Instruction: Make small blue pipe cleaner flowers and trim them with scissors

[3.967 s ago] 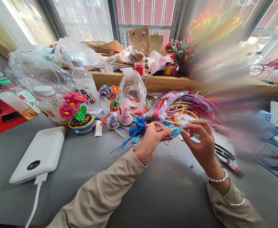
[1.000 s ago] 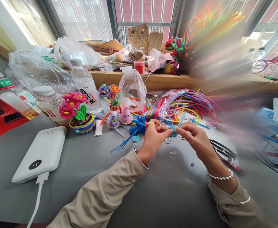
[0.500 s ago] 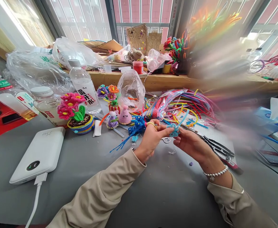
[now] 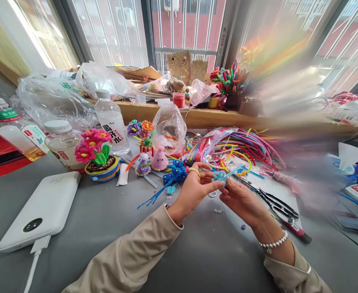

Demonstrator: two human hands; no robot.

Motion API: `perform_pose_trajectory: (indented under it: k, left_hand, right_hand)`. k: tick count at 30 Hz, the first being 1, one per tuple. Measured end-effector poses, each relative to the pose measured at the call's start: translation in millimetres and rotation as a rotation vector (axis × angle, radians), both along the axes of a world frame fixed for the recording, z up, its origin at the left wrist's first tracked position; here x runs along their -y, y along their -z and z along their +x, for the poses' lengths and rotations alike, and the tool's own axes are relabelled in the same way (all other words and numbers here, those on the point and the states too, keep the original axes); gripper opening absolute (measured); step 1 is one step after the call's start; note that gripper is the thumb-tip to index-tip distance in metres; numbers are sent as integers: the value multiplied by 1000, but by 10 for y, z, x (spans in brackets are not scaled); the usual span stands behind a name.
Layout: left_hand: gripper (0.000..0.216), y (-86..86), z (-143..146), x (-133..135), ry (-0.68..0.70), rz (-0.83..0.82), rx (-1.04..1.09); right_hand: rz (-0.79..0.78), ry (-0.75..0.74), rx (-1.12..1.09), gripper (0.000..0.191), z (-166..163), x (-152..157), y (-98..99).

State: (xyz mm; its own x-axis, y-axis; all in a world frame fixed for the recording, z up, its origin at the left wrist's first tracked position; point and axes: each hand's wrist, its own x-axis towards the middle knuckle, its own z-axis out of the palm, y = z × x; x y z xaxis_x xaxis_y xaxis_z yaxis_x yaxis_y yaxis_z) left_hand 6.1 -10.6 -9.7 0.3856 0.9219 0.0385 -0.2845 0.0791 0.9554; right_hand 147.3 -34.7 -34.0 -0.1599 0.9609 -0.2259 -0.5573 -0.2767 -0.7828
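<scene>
Between both hands, above the grey table, is a light blue pipe-cleaner flower (image 4: 220, 176) with a loose stem end sticking up to the right. My left hand (image 4: 197, 187) pinches it from the left, thumb against its lower edge. My right hand (image 4: 242, 199) grips it from the right with thumb and fingertips. Just left of my left hand lies a bunch of dark blue pipe-cleaner flowers (image 4: 175, 171), its stems trailing toward me. A few short light blue pieces (image 4: 171, 190) lie below that bunch.
Black scissors (image 4: 278, 205) lie right of my right hand. Behind the hands is a heap of coloured pipe cleaners (image 4: 246, 142). At left stand a pink flower pot (image 4: 102, 167), a water bottle (image 4: 113, 126) and a white power bank (image 4: 41, 209). The right side is blurred.
The view has tilted up slightly. Both hands have turned the light blue flower, so its petals and loose end show more openly. It remains held from both sides.
</scene>
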Motion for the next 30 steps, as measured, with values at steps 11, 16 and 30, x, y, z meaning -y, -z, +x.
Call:
perform_pose_trajectory:
  k: [11, 16, 30]
  left_hand:
    - [51, -88, -117, -109, -9, -15, -129]
    - [47, -131, -93, -55, -156, 4, 96]
    - [46, -167, -159, -77, -99, 129, 14]
  right_hand:
    - [199, 196, 17, 12, 31, -2, -27]
    - [130, 18, -109, 10, -17, 35, -7]
    - [280, 189, 204, 21, 75, -26, -38]
